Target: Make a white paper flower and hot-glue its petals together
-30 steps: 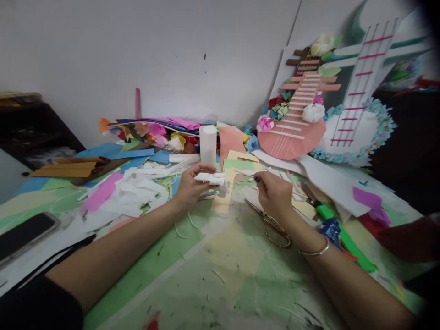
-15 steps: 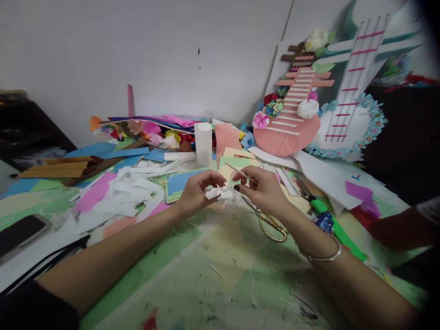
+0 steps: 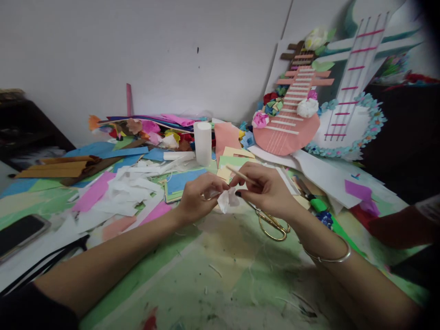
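My left hand (image 3: 199, 197) and my right hand (image 3: 266, 190) meet just above the table, both pinching a small crumpled white paper piece (image 3: 228, 200) that hangs between their fingertips. My right hand also grips a thin wooden stick (image 3: 240, 175) that slants up to the left over its fingers. A silver bangle (image 3: 328, 256) circles my right wrist. Gold-handled scissors (image 3: 271, 224) lie on the table right under my right hand.
White paper scraps (image 3: 132, 188) and coloured sheets litter the left side, with a white roll (image 3: 202, 143) standing behind. Paper guitars (image 3: 292, 114) lean on the wall at right. A green cutter (image 3: 335, 227) lies right; a phone (image 3: 20, 229) far left. Another person's arm (image 3: 402, 227) rests at the right edge.
My right hand came in from the right with the stick and joined my left hand on the white paper. The paper now hangs lower between the fingertips.
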A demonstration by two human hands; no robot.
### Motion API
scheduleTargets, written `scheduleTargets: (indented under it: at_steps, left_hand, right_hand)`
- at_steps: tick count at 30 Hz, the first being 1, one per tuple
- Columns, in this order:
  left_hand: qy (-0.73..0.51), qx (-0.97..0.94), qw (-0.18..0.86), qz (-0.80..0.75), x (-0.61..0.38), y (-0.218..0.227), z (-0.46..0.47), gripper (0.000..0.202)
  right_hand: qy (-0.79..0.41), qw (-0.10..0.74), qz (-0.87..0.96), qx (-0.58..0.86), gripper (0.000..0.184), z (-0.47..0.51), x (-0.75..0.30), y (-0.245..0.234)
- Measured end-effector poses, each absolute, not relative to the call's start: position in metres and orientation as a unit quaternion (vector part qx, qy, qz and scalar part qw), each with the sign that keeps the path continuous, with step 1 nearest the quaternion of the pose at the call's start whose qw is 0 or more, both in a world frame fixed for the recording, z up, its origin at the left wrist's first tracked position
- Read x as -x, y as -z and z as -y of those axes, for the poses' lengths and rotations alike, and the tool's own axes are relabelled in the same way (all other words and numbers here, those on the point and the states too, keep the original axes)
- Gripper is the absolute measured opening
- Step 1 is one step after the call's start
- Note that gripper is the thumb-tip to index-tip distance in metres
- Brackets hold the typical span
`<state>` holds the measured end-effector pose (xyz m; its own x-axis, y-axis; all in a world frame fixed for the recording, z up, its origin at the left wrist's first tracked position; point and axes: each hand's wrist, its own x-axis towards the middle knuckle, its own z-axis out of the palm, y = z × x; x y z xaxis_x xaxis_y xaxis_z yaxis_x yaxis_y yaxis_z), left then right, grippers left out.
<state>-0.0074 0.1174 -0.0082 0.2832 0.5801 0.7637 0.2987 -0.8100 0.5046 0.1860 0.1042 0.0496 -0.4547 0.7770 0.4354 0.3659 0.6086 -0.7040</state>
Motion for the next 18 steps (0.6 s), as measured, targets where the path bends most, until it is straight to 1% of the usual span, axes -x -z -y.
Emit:
scheduleTargets:
  at_steps: [2,4,7,10,14,18]
  left_hand:
    - [-0.521,-0.785,0.152,-0.299,0.007,0.009,-0.118,0.009]
    - [-0.503,-0.780,0.195,-0.317,0.007,0.009,-0.118,0.012]
    - [-0.479,-0.766,0.295,-0.311,0.005,0.008,-0.117,0.021]
    - [-0.462,-0.745,0.381,-0.295,0.003,0.004,-0.114,0.027]
    - [-0.465,-0.722,0.417,-0.299,0.001,0.000,-0.112,0.020]
    - [-0.481,-0.695,0.430,-0.318,0.000,0.001,-0.112,0.021]
  right_hand:
    - [-0.283,0.345,0.839,0.312,0.017,-0.104,-0.184,-0.050]
    - [-0.276,0.330,0.851,0.301,0.013,-0.105,-0.183,-0.049]
    - [-0.276,0.350,0.832,0.331,0.007,-0.106,-0.181,-0.045]
    - [-0.307,0.364,0.789,0.389,0.006,-0.109,-0.182,-0.043]
    - [-0.370,0.357,0.749,0.418,0.005,-0.111,-0.182,-0.040]
    - [-0.378,0.359,0.738,0.428,0.003,-0.113,-0.180,-0.036]
